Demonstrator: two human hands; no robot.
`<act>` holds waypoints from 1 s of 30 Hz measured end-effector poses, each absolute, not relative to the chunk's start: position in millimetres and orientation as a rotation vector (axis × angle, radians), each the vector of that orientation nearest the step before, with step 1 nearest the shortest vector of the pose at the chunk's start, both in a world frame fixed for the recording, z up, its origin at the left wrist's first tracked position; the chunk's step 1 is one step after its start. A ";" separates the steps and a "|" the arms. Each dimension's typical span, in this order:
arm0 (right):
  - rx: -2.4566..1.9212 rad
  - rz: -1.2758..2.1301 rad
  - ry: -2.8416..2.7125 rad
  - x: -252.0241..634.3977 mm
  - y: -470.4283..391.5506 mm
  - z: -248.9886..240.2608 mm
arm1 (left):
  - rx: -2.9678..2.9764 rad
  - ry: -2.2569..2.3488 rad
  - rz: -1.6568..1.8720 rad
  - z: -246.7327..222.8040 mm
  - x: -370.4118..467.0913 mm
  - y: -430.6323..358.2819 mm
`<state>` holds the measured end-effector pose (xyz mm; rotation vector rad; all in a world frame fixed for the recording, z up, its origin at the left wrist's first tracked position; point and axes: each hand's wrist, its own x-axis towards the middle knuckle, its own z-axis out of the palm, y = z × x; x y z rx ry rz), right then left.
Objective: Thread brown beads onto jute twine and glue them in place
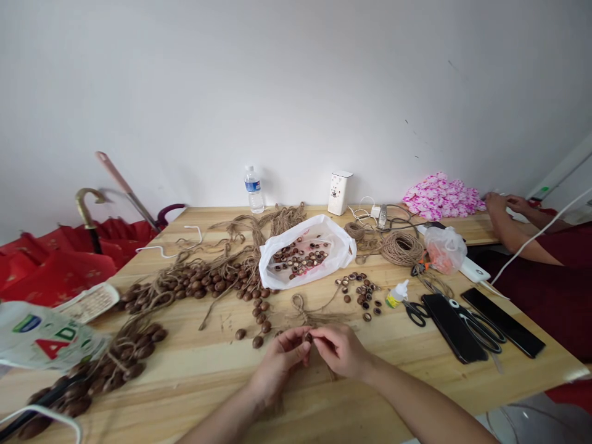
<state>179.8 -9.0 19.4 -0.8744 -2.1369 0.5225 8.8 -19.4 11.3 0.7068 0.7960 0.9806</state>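
My left hand is closed, with a small round brown nut shell held at its fingertips. Against that shell, my right hand is pinched; what lies between its fingers is too small to make out. Just beyond both hands rests a looped bundle of jute twine, its strands spreading over the wooden table. Half shells lie to the right, beyond my right hand. Whole brown nuts are scattered to the left, and an open white plastic bag holds more shell pieces.
Nuts strung on twine spread across the left side, near a white plastic packet. On the right are a glue bottle, scissors, phones and a twine coil. Another person's hands work at far right.
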 end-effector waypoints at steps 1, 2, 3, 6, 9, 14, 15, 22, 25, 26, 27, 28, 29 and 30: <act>-0.873 0.520 -2.140 179.9 -8.9 19.1 | 0.706 0.798 0.981 11.0 8.9 -19.1; -0.876 0.517 -2.141 179.9 -8.7 18.8 | 0.707 0.799 0.981 10.7 8.9 -18.8; -0.882 0.515 -2.140 179.9 -8.5 18.4 | 0.709 0.799 0.981 10.3 8.9 -18.6; -0.901 0.519 -2.138 179.7 -8.0 16.8 | 0.714 0.799 0.980 9.3 8.6 -18.2; -0.910 0.518 -2.137 179.4 -7.5 15.2 | 0.718 0.800 0.972 8.8 8.1 -17.9; -0.908 0.502 -2.140 179.3 -7.3 15.4 | 0.725 0.797 0.955 8.5 7.6 -17.5; -0.910 0.505 -2.140 179.4 -7.5 15.7 | 0.728 0.798 0.953 8.1 7.4 -17.4; -0.916 0.516 -2.140 179.9 -8.2 15.8 | 0.718 0.790 0.946 6.1 7.1 -17.1; -0.919 0.514 -2.138 180.2 -8.0 15.4 | 0.708 0.793 0.949 6.9 7.1 -17.2; -0.917 0.513 -2.139 180.2 -7.9 15.2 | 0.708 0.793 0.947 6.9 7.1 -17.1; -0.913 0.508 -2.137 180.3 -7.8 14.9 | 0.710 0.793 0.946 6.7 7.0 -17.0; -0.910 0.504 -2.135 180.4 -7.7 14.6 | 0.714 0.793 0.945 6.2 6.8 -16.9; -0.907 0.502 -2.135 180.4 -7.6 14.2 | 0.719 0.792 0.940 5.6 6.6 -16.7; -0.905 0.502 -2.134 180.6 -7.6 13.7 | 0.727 0.793 0.935 4.7 6.4 -16.5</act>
